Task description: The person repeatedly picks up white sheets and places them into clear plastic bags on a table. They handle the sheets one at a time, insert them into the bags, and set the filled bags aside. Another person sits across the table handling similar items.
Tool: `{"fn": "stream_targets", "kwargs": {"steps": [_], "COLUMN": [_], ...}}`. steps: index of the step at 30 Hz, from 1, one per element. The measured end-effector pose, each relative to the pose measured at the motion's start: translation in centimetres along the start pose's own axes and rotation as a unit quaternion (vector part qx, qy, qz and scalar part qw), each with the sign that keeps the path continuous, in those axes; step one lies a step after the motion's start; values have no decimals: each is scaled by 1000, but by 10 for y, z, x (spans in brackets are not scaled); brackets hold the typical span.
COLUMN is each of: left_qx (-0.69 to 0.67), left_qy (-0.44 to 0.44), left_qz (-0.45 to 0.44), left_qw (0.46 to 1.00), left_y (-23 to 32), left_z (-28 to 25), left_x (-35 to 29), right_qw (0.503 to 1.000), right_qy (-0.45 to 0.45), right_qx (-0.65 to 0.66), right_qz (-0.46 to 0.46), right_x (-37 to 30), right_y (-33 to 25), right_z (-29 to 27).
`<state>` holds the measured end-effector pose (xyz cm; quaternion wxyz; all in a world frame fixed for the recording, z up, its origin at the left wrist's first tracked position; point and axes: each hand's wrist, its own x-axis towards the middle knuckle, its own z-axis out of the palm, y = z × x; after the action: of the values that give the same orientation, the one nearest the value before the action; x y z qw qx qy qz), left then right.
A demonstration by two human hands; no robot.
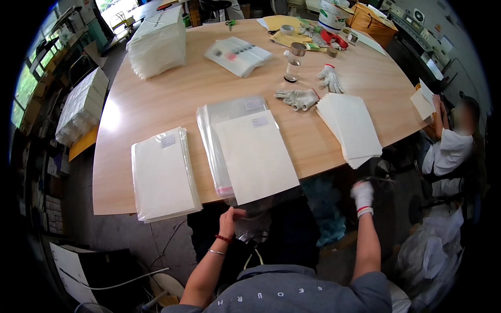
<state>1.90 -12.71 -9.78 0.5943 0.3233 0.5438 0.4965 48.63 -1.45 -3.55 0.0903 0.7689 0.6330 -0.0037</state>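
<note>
Pinching the lower end of a clear plastic sleeve (250, 216) below the worktop's near edge, the bare left hand (227, 219) has its grip closed on the film. The gloved right hand (362, 196) hangs off the near right corner; whether its grip is closed, I cannot tell. One white sheet (255, 156) lies on the open sleeves (219, 112). Filled sleeves (163, 175) sit stacked near the left edge, loose sheets (350, 128) wait at the right, so I judge the bagging partway through.
</note>
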Motion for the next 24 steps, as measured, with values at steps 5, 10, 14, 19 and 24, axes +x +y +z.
{"fn": "stream_targets", "kwargs": {"steps": [5, 10, 14, 19, 24], "left_qx": [478, 615, 558, 561, 579], "left_qy": [189, 93, -25, 59, 136], "left_qz": [278, 416, 454, 316, 165], "left_qw": [812, 664, 694, 763, 787], "left_y": [10, 38, 59, 58, 49], "left_z": [-13, -3, -4, 0, 0], "left_x": [-10, 4, 15, 27, 21], "right_qw": [956, 814, 695, 870, 945], "right_qy": [-104, -5, -284, 4, 42], "right_qx": [166, 469, 624, 320, 231], "right_qz": [-217, -343, -219, -376, -228], "right_x": [-42, -23, -4, 3, -13], "right_y": [-66, -143, -148, -165, -189], "right_z": [44, -11, -38, -41, -36]}}
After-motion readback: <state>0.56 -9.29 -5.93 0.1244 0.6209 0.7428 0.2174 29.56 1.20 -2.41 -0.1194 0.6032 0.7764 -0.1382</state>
